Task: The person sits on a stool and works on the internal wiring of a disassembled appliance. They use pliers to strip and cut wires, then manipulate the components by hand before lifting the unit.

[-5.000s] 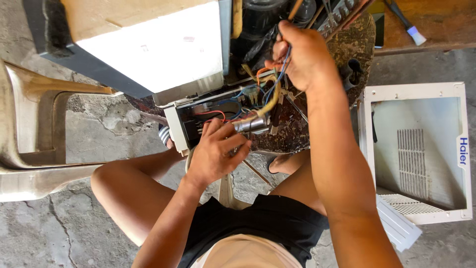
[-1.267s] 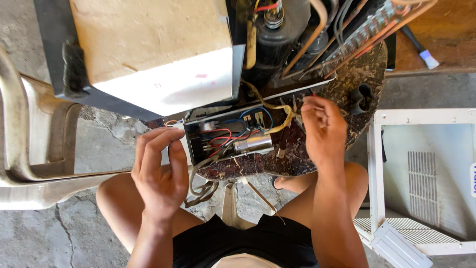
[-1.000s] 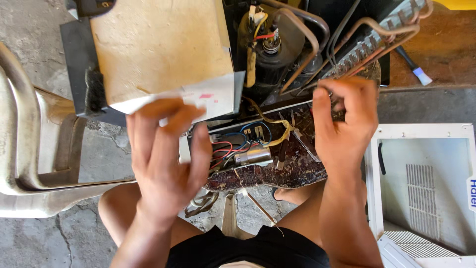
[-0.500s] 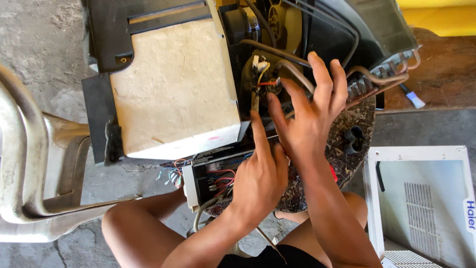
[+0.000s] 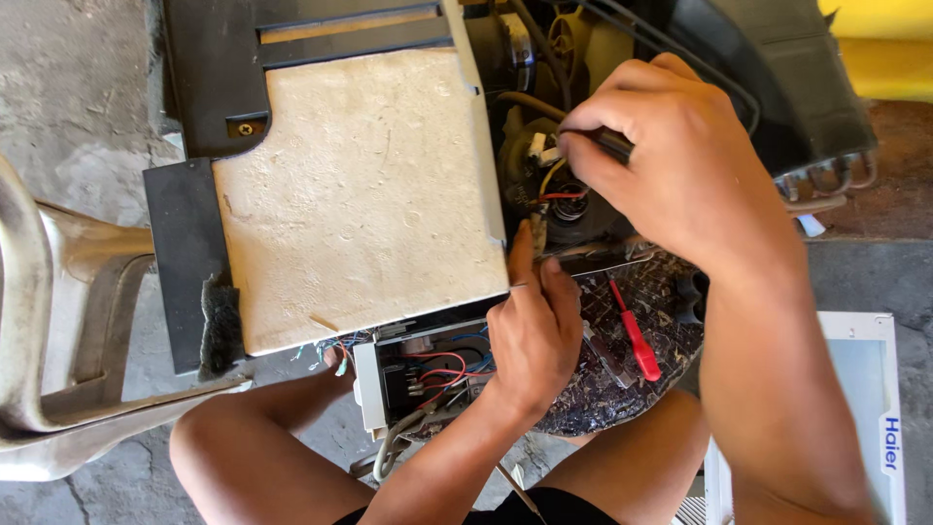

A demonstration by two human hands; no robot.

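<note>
A dark tool handle [image 5: 614, 144] is clamped in the right hand [image 5: 671, 165] at one o'clock; a small connector [image 5: 535, 231] is pinched by the left hand [image 5: 535, 331], near centre. A red screwdriver [image 5: 634, 333] is seen lying at four o'clock.

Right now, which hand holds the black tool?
The right hand, up at the wiring by the black motor, grips the black tool. The left hand only pinches a connector below it.
</note>
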